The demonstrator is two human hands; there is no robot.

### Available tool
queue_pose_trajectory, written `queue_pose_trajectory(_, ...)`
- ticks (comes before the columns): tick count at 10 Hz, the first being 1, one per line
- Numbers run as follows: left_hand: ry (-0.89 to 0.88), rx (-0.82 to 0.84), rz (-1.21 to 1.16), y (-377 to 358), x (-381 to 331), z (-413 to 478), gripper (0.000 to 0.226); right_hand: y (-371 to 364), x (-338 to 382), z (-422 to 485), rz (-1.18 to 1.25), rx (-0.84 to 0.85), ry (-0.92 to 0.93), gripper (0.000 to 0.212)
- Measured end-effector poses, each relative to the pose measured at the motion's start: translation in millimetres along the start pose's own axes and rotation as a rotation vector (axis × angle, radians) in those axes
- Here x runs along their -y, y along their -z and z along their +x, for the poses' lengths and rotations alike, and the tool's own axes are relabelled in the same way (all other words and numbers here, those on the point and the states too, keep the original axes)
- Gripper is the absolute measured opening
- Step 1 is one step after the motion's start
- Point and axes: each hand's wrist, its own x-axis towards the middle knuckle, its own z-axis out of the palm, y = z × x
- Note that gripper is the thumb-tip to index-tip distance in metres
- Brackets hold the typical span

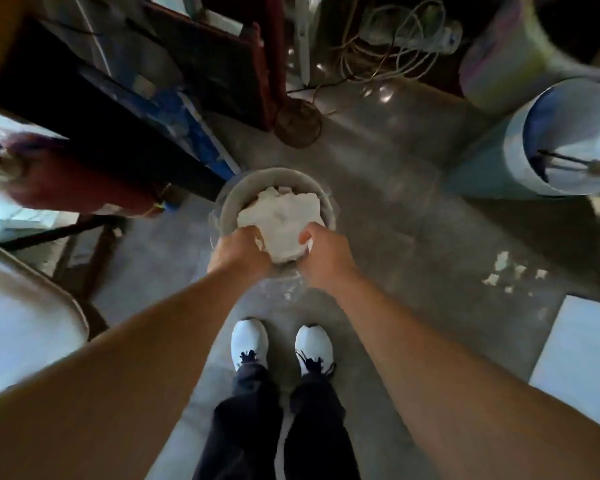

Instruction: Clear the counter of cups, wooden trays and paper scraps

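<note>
Nearest the camera, two white shoes with dark laces stand side by side on the grey concrete floor, below dark trouser legs. Both bare forearms reach forward and down from the lower corners of the frame and converge over a round grey bin standing on the floor just ahead of the shoes. The left hand is curled closed on the left near edge of a crumpled wad of white paper; its fingertips are tucked under the paper and out of sight. The right hand grips the right near edge of the same wad, thumb on top and fingers folded around the underside. The paper sits in the mouth of the bin, filling most of the opening, with its near edge overhanging the rim between the two hands. To the right, several small white scraps lie scattered on the floor, well apart from the bin. A white panel occupies the lower right corner. Farther right stands an open pale-blue drum. Beyond the bin are dark furniture and a tangle of white cables. Motion blur obscures the items at the left edge.
</note>
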Motion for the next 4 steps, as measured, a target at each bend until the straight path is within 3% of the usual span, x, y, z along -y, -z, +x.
queue_pose_trajectory(1,0.021,0.008,0.010,-19,5,53,0.038,-21,-11,37,0.033,0.035,-0.005,0.030)
queue_pose_trajectory(3,-0.211,0.081,0.314,-35,-2,102,0.067,-28,-8,77,0.074,0.098,0.058,0.041)
queue_pose_trajectory(4,-0.142,0.045,0.221,-36,4,101,0.079,-28,-8,78,0.123,0.099,0.062,0.045)
